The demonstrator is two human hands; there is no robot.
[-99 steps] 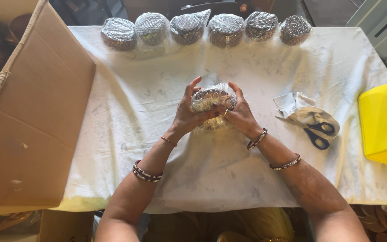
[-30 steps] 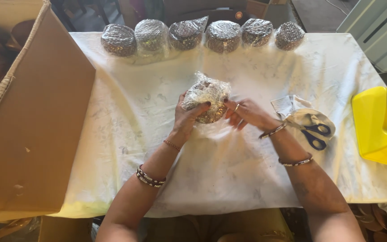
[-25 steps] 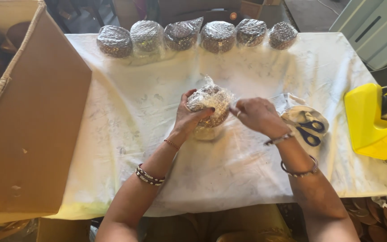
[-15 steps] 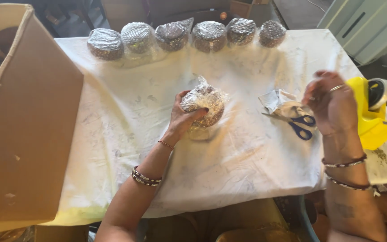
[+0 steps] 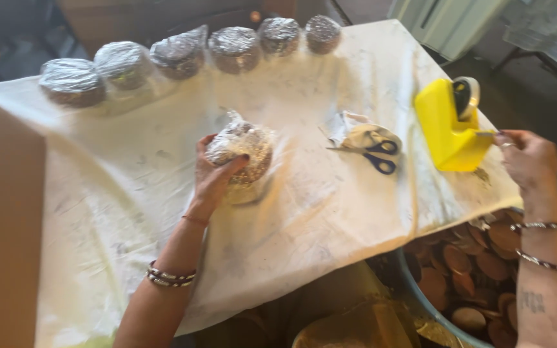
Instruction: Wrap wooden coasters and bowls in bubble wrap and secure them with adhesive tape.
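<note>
My left hand grips a round brown item wrapped in clear plastic, the wrapped bundle, resting on the white cloth-covered table. My right hand is far to the right, fingertips pinching the end of the tape at the front of a yellow tape dispenser that stands near the table's right edge. Between the two hands lie blue-handled scissors on a small pile of clear wrap.
Several wrapped round bundles line the far edge of the table. A large cardboard box stands at the left. Below the table's right corner is a tub of brown discs.
My right hand let go of the wrapped bundle and moved right to the yellow tape dispenser. The view swung right. My left hand stays on the bundle.
</note>
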